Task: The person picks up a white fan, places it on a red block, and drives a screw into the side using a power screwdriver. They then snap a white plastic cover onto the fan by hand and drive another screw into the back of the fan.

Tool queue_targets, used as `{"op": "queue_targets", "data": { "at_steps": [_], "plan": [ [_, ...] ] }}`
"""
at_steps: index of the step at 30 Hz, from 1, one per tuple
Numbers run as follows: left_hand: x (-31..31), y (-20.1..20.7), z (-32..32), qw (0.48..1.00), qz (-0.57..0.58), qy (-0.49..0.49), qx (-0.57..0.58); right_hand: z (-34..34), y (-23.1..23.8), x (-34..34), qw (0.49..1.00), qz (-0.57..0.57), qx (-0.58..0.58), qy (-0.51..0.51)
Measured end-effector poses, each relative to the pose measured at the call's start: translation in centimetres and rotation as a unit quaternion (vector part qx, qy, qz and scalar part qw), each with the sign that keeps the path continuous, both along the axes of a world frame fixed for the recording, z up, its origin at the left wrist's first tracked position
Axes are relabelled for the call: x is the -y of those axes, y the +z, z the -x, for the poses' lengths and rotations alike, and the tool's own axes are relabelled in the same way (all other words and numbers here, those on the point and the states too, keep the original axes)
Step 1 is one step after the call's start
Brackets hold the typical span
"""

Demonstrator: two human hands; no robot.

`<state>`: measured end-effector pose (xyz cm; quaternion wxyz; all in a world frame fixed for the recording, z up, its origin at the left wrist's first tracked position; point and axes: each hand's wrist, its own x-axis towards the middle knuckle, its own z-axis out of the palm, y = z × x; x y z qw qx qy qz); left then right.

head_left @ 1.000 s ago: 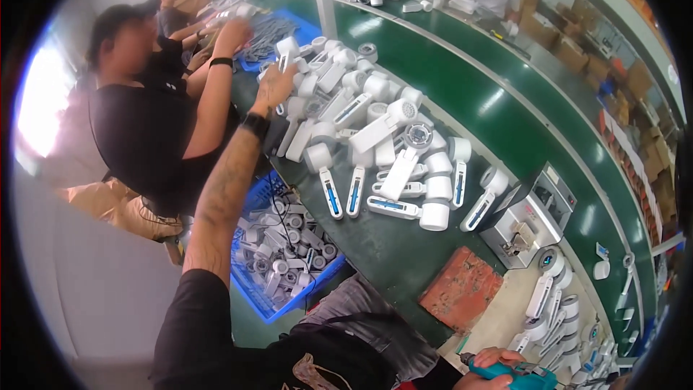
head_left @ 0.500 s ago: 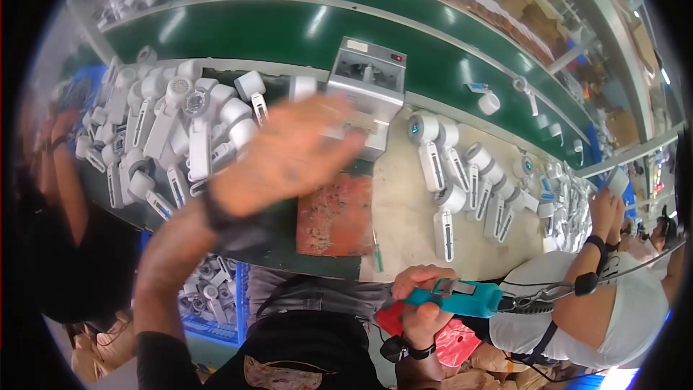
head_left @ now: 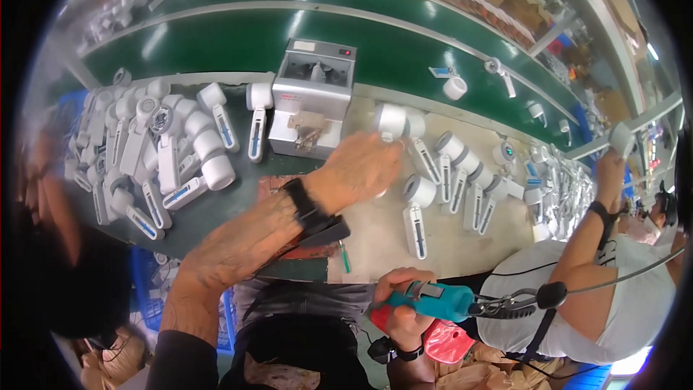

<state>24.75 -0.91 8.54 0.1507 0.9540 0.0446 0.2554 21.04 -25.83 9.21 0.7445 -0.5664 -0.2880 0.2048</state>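
My left hand reaches across to the right, its fingers closed around a white handheld fan whose round head shows above them. Most of that fan's handle is hidden under the hand. Down by the bench's front edge, my right hand grips a teal electric screwdriver, which is tied to a cable by a metal hook. Its tip is out of sight. Just right of my left hand, more white fans lie in a loose group on a beige mat.
A silver machine stands at the back. Many white fans are heaped on the left. A reddish plate and a small green-handled screwdriver lie in front. Beyond runs a green conveyor. Co-workers sit on both sides.
My left hand has swept right from in front of the machine and closed on a fan on the mat. The right hand still grips the electric screwdriver. The view has shifted somewhat.
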Motion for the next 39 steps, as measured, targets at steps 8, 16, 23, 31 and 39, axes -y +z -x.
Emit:
{"op": "queue_targets", "data": {
  "at_steps": [8,16,23,31,39],
  "plan": [
    [-0.6,1.3,12.4,0.995,0.056,-0.013,-0.080,-1.7,-0.3,-3.9,1.000,0.002,0.009,-0.014],
    [-0.5,-1.4,14.5,0.992,0.116,0.030,0.028,-0.5,1.4,-8.3,0.999,0.008,0.050,0.000],
    [-1.9,-2.4,13.7,0.989,0.130,-0.019,0.068,-2.4,2.7,-13.0,0.994,-0.058,0.090,0.025],
    [-2.5,-3.6,14.3,0.994,0.091,-0.014,0.064,-8.3,3.3,-21.3,0.972,-0.030,0.164,0.165],
    [-2.8,-3.9,14.7,0.989,0.145,-0.026,0.018,-6.2,1.3,-27.0,0.978,-0.038,0.205,0.028]
  ]
}}
